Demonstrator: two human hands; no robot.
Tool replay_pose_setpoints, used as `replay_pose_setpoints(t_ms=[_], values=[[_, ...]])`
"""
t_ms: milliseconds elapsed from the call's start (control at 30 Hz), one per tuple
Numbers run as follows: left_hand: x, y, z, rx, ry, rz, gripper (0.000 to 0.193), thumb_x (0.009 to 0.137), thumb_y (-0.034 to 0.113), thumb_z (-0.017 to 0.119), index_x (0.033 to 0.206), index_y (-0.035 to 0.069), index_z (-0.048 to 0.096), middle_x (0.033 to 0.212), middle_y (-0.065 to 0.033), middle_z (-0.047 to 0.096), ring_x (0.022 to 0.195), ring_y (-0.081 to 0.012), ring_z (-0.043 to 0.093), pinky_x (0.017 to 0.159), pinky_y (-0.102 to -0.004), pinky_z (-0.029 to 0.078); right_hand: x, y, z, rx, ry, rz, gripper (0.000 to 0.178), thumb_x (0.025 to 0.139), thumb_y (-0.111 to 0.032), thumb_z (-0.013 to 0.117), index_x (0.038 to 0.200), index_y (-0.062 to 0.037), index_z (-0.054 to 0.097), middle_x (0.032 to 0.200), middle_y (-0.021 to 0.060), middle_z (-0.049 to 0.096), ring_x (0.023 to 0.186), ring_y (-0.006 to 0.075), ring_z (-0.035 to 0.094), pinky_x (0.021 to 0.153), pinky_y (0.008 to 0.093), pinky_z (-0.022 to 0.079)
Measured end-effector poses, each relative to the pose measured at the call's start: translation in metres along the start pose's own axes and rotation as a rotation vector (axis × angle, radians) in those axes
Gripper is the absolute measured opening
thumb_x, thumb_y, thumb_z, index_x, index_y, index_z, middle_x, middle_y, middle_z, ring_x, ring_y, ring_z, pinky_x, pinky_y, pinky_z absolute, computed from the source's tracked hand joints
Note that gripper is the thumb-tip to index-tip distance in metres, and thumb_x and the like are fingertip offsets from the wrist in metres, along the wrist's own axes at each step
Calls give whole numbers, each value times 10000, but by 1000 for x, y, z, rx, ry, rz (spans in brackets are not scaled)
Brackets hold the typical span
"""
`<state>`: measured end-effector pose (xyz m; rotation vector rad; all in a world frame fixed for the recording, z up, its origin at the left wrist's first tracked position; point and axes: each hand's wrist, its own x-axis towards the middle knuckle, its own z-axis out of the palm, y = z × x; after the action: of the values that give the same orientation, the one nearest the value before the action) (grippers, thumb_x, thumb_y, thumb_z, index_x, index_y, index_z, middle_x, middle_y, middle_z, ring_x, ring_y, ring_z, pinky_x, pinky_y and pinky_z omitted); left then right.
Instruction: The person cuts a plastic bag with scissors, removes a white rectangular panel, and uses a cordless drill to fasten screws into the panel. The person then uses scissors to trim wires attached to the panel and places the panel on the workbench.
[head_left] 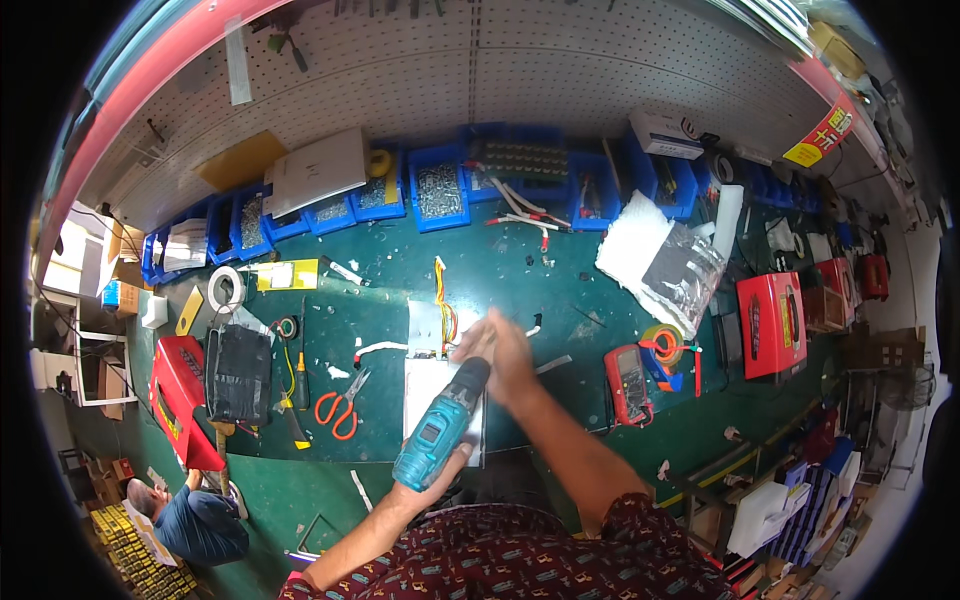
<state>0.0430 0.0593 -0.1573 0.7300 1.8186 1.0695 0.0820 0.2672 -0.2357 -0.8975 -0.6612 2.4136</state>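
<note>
Teal cordless drill (437, 435): lay aslant over the near middle of the green workbench (590, 290), its black chuck (473, 375) aimed far and to the right.
Left hand (445, 474): grasped the drill from its near side, most fingers hidden beneath the body.
Right hand (505, 362): blurred, beside the chuck; whether its fingers pinched anything could not be told.
White panel (416, 392): sat beneath the drill, partly covered.
Wire bundle (440, 288): yellow, red and white, ran far from beside the right hand's fingers.
White lead (382, 347): stretched left of the panel, loose at its far-left end.
Hazard, fingers: a trigger pressed too soon could have caught the right hand, so near the chuck.
Hazard, wires: a slipping bit or turning chuck might have snagged or nicked the bundle.
Left stock: orange-handled scissors (343, 405), blades parted; a black-wrapped block (238, 372); a red casing (180, 385).
Right stock: red multimeter (628, 385), beside tape rolls (661, 343).
Far stock: blue bins (438, 190), several filled with small metal hardware.
</note>
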Motion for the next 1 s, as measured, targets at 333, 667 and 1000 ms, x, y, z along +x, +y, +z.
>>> replay_pose_setpoints(t_ms=[333,667,1000], values=[[-9,-22,-11,125,-28,154,175,854,7,739,1027,1,718,915,-102,743,780,-180,716,740,-311,575,141,-60,-102,-1887,286,-485,316,925,-267,602,1081,-1,673,998,305,692,963,504,654,891,543,518],[-11,-1,-15,49,94,95,193,854,7,747,1032,-22,680,829,-48,708,724,-101,651,683,-282,546,302,-320,57,-832,253,-1069,177,899,-183,664,944,-20,718,880,167,729,781,269,716,708,389,561],[-10,-12,-12,45,150,52,185,873,15,720,1056,-7,693,850,-55,714,746,-106,653,730,-282,551,340,-378,96,-647,131,-1067,198,897,-181,685,931,14,693,910,168,719,760,233,702,660,368,559]])
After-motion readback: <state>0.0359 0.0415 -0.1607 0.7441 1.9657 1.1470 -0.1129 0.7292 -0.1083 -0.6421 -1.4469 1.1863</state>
